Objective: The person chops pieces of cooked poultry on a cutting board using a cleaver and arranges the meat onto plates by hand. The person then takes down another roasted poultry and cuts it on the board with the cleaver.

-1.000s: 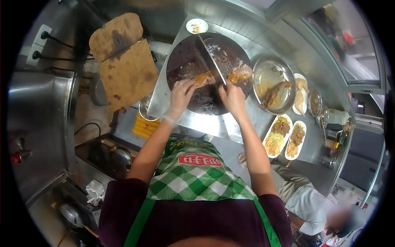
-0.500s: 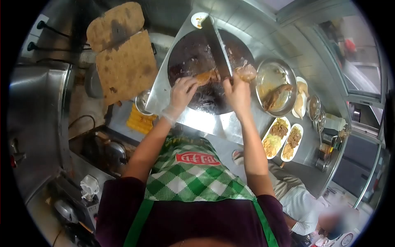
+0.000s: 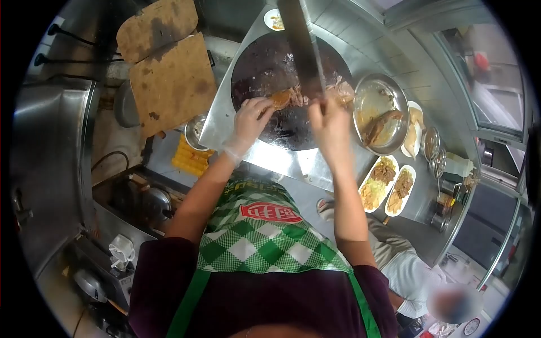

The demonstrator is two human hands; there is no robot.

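Note:
My left hand [image 3: 251,123], in a thin clear glove, is closed on the near end of a brown-skinned piece of cooked meat [image 3: 280,99]. The meat lies on a round dark chopping block [image 3: 256,67], its cut end facing right. A broad cleaver [image 3: 301,50] is in my right hand [image 3: 331,127], which is blurred and wrapped round its handle. Its blade points away from me, over the block beside the meat's cut end. Another pale chunk of meat [image 3: 341,92] rests at the block's right edge, partly behind my right hand.
At right stands a steel bowl [image 3: 394,141] holding a brown piece of meat. Two oval plates of food [image 3: 368,197] sit nearer me. A small white dish [image 3: 274,20] is behind the block. Brown boards [image 3: 174,84] stand left. A person [image 3: 414,276] is at lower right.
The cleaver has come up from the block, its blade now looking larger and blurred, reaching the top edge of the view. My left hand keeps its place on the meat.

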